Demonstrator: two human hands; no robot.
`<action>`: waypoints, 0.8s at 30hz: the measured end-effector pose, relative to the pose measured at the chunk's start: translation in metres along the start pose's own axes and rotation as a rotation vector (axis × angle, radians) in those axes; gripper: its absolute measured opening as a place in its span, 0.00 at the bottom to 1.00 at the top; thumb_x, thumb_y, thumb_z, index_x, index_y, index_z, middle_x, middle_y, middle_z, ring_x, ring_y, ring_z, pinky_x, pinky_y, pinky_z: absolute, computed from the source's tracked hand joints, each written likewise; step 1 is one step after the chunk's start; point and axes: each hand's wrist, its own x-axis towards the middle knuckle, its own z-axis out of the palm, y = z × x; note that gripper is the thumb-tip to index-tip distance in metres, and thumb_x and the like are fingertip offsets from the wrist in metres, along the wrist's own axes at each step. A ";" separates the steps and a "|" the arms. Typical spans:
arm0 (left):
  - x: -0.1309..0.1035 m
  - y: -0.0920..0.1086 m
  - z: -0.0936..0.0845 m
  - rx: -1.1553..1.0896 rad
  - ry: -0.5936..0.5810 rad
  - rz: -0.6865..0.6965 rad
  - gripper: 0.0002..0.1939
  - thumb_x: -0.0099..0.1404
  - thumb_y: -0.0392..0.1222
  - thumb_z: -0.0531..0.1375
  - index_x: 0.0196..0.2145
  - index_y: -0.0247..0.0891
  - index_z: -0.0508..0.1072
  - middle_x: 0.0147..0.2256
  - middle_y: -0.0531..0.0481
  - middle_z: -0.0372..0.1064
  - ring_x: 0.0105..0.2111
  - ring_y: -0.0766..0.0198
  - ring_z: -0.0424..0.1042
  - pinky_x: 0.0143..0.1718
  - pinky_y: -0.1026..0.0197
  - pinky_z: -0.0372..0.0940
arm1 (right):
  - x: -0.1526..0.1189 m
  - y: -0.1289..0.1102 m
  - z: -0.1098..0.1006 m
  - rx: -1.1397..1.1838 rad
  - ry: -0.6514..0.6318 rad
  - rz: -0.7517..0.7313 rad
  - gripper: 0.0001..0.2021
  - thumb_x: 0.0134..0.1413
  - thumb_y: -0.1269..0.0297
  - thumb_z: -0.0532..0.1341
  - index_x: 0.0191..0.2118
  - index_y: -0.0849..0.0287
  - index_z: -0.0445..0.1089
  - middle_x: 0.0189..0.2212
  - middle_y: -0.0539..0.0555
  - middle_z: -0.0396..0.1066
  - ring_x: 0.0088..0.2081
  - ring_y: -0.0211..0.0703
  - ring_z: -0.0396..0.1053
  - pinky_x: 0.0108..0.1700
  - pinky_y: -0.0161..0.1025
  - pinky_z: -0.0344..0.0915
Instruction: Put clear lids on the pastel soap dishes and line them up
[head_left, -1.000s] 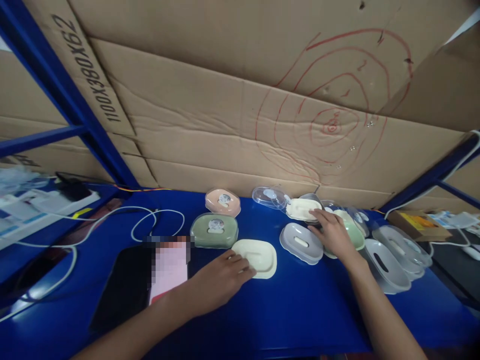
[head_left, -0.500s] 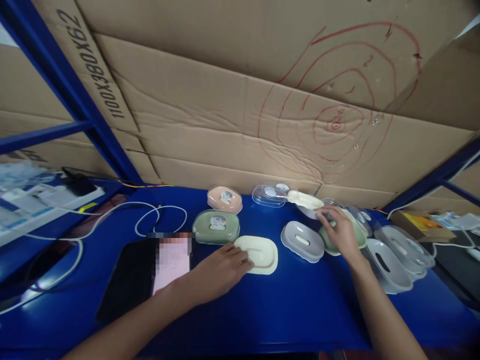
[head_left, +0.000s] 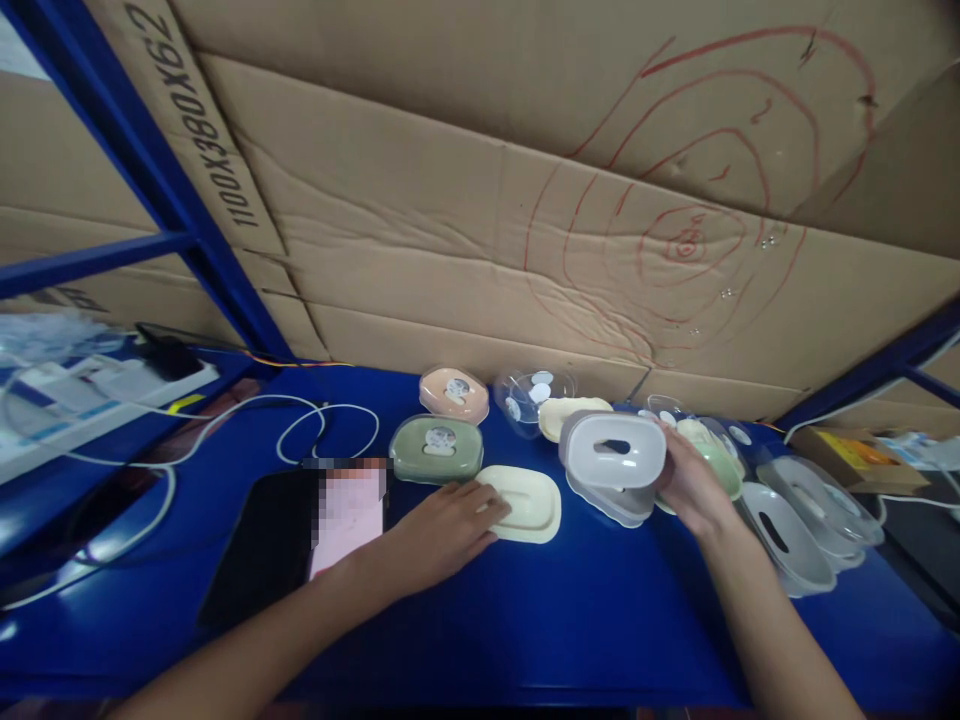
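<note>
The fingers of my left hand (head_left: 465,520) are closed at the left edge of a cream oval soap dish (head_left: 534,508) that lies flat on the blue table. My right hand (head_left: 697,478) grips the right end of a light grey soap dish (head_left: 585,450) with a slot in its middle. It is raised and tilted over a second grey dish (head_left: 626,503), partly covering it. Behind the raised dish lies a cream piece (head_left: 559,412). Just right of my right hand is a pale green dish (head_left: 721,455), partly hidden by the hand.
Lidded peach (head_left: 454,397) and green (head_left: 436,449) soap dishes stand at the back left. Clear lids (head_left: 525,390) lie against the cardboard wall (head_left: 420,210). Several grey dishes (head_left: 791,545) stand at right. A black tablet-like slab (head_left: 259,540) and white cables (head_left: 255,405) are at left.
My right hand has brought the grey dish forward and turned its slotted face toward me. The cream piece above it has come down leftward. My left hand stays at the cream dish.
</note>
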 end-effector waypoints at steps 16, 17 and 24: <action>-0.001 0.001 -0.010 -0.014 0.214 -0.114 0.25 0.74 0.43 0.64 0.65 0.42 0.63 0.69 0.35 0.58 0.58 0.47 0.75 0.50 0.49 0.80 | -0.061 0.026 0.056 -0.056 -0.427 0.152 0.26 0.65 0.39 0.63 0.59 0.49 0.68 0.35 0.48 0.72 0.28 0.38 0.68 0.30 0.38 0.71; -0.002 0.002 -0.011 -0.016 0.210 -0.096 0.26 0.74 0.43 0.64 0.66 0.43 0.64 0.69 0.36 0.58 0.61 0.46 0.73 0.53 0.47 0.78 | -0.063 0.029 0.056 -0.116 -0.472 0.108 0.25 0.68 0.39 0.61 0.60 0.49 0.68 0.37 0.49 0.73 0.28 0.39 0.70 0.32 0.40 0.73; -0.001 0.001 -0.008 0.041 0.093 -0.022 0.13 0.76 0.41 0.61 0.56 0.41 0.72 0.61 0.39 0.69 0.62 0.43 0.70 0.59 0.40 0.72 | -0.077 0.027 0.054 -0.869 -0.485 -0.575 0.26 0.74 0.51 0.57 0.72 0.45 0.61 0.73 0.60 0.58 0.73 0.58 0.59 0.69 0.58 0.67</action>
